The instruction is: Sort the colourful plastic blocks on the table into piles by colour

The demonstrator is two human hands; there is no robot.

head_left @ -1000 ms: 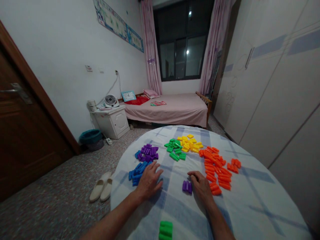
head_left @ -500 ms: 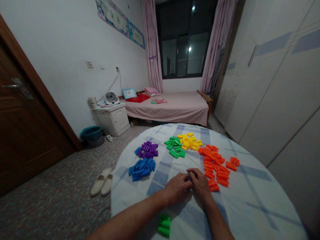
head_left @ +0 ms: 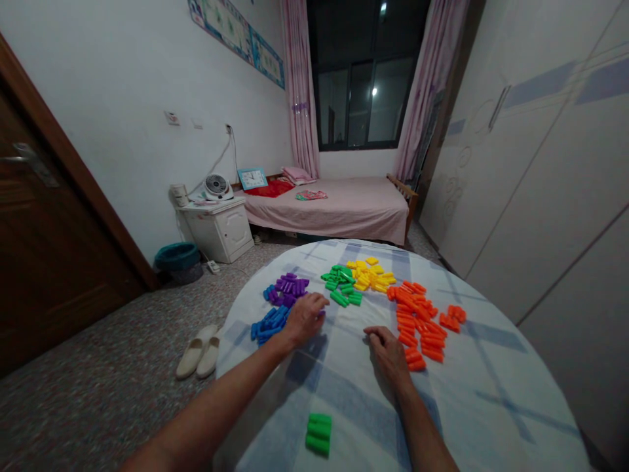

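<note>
My left hand (head_left: pixel 305 319) is closed above the table, beside the blue pieces (head_left: pixel 269 326) and the purple pieces (head_left: pixel 291 286). A bit of purple shows under its fingers, so it holds a purple plastic piece, mostly covered. Lying on the cloth left of the orange pieces (head_left: pixel 415 308), my right hand (head_left: pixel 388 354) has loosely bent fingers, with nothing visible in them. Green pieces (head_left: pixel 341 278) and yellow pieces (head_left: pixel 371 275) are heaped at the far side. Near me lies a small block of joined green pieces (head_left: pixel 319 434).
A checked cloth covers the round table (head_left: pixel 501 367). A smaller orange cluster (head_left: pixel 453 318) sits right of the main heap. Beyond the table are a bed (head_left: pixel 339 206) and a white cabinet (head_left: pixel 221 229) with a fan (head_left: pixel 217 187). Slippers (head_left: pixel 199 354) lie on the floor at left.
My hands have parted. The left one has moved left and away from me to the purple and blue heaps, carrying purple; the right one has stayed nearly in place.
</note>
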